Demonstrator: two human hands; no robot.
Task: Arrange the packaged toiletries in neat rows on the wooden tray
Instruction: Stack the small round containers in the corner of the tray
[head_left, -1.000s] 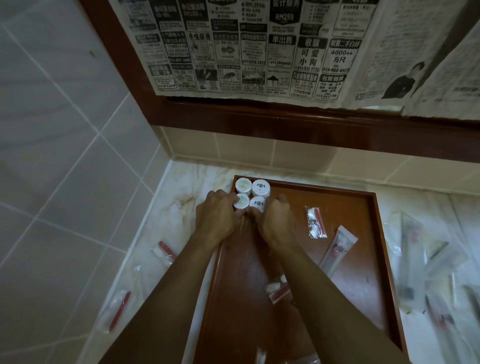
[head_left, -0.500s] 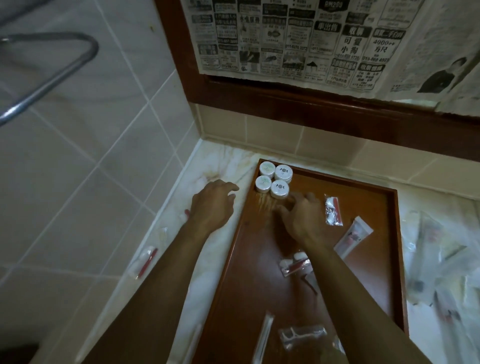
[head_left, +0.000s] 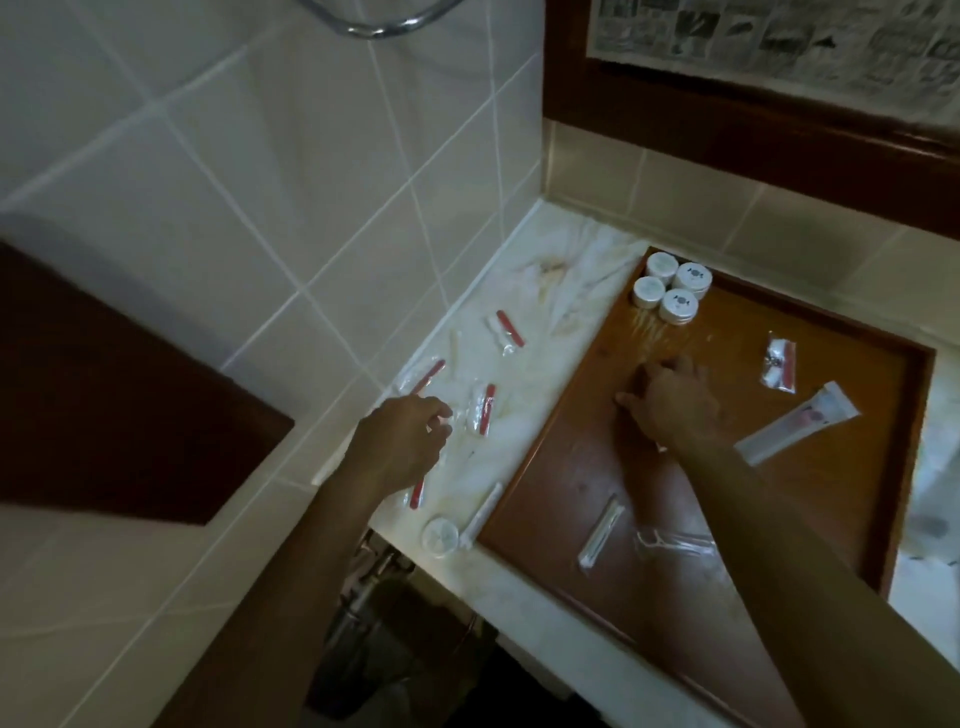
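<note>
The wooden tray (head_left: 857, 509) lies on the marble counter. Several white round jars (head_left: 671, 292) stand in a tight block in its far left corner. On the tray also lie a red-and-clear packet (head_left: 778, 360), a white tube (head_left: 800, 421), a thin wrapped stick (head_left: 601, 530) and a clear wrapped item (head_left: 675, 543). My right hand (head_left: 670, 402) hovers over the tray, fingers spread, holding nothing. My left hand (head_left: 402, 441) is over the counter left of the tray, fingers apart, next to a red-striped packet (head_left: 482, 410).
More packets lie on the counter strip: one with a red stick (head_left: 505, 332), one by the wall (head_left: 423, 376), one under my left wrist (head_left: 417, 493), a white round jar (head_left: 440, 535) and a wrapped stick (head_left: 481, 514) at the front edge. A tiled wall rises at left.
Both hands left the jars. My left hand moved left and down onto the counter beside the packets; my right hand drew back over the tray. The camera swung left.
</note>
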